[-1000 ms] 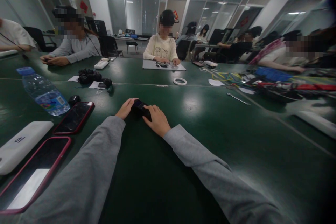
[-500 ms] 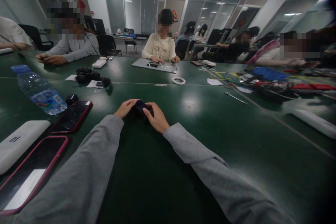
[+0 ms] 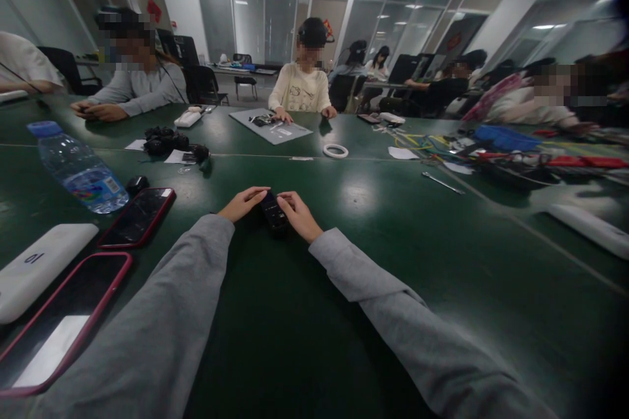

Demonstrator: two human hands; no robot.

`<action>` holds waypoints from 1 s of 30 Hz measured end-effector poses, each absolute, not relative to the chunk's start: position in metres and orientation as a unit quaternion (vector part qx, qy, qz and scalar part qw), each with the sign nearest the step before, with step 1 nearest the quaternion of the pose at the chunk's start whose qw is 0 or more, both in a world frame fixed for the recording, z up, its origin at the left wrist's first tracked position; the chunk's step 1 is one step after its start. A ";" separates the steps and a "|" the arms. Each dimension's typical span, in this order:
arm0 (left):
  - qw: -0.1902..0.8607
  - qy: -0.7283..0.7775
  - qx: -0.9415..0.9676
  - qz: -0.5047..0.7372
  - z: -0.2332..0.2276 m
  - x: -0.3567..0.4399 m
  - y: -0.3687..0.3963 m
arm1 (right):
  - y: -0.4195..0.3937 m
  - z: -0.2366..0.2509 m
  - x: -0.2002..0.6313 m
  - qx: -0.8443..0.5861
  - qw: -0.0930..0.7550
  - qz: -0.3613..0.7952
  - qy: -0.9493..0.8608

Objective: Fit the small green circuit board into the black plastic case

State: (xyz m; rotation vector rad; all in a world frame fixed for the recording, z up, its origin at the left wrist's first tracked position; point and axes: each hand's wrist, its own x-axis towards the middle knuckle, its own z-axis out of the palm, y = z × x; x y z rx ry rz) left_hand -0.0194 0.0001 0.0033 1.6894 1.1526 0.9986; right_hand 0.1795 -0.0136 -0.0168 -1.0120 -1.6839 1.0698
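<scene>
A small black handheld device (image 3: 275, 216) with a dark screen and small light marks is between my two hands, over the middle of the green table (image 3: 363, 242). I cannot make out its exact kind. My left hand (image 3: 244, 203) is closed on its far left edge, the thumb along the top. From the right side my right hand (image 3: 299, 215) grips it, with thumb and fingers near its upper right edge. The device tilts so that its near end points towards me. The undersides of my fingers are hidden.
Left of my arm lie two red-cased phones (image 3: 140, 217), a white power bank (image 3: 44, 268) and a tilted water bottle (image 3: 88, 173). Beyond my hands are a tape roll (image 3: 335, 151) and black cables (image 3: 167, 142). A person opposite touches a grey board (image 3: 275, 134). A metal rod (image 3: 442, 183) lies right.
The device has turned and come slightly nearer, showing more of its face. My right thumb has moved off its front towards the far edge. Across the table, the grey board has turned and shifted left.
</scene>
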 end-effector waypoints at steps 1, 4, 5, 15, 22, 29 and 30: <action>0.418 0.461 0.673 0.400 0.003 -0.019 0.000 | -0.013 -0.018 0.180 -0.411 0.435 0.422 -0.681; 0.416 0.472 0.664 0.403 0.003 -0.019 0.001 | -0.011 -0.019 0.180 -0.422 0.430 0.402 -0.689; 0.417 0.476 0.661 0.404 0.003 -0.018 0.001 | -0.011 -0.019 0.180 -0.424 0.429 0.399 -0.691; 0.413 0.499 0.650 0.397 0.009 -0.015 -0.002 | -0.012 -0.017 0.180 -0.424 0.428 0.379 -0.702; 0.417 0.508 0.643 0.393 0.011 -0.015 -0.003 | -0.012 -0.018 0.181 -0.429 0.423 0.376 -0.704; 0.424 0.517 0.634 0.387 0.010 -0.015 0.000 | -0.013 -0.017 0.182 -0.426 0.415 0.387 -0.705; 0.423 0.518 0.636 0.385 0.009 -0.015 0.000 | -0.013 -0.017 0.182 -0.425 0.417 0.388 -0.703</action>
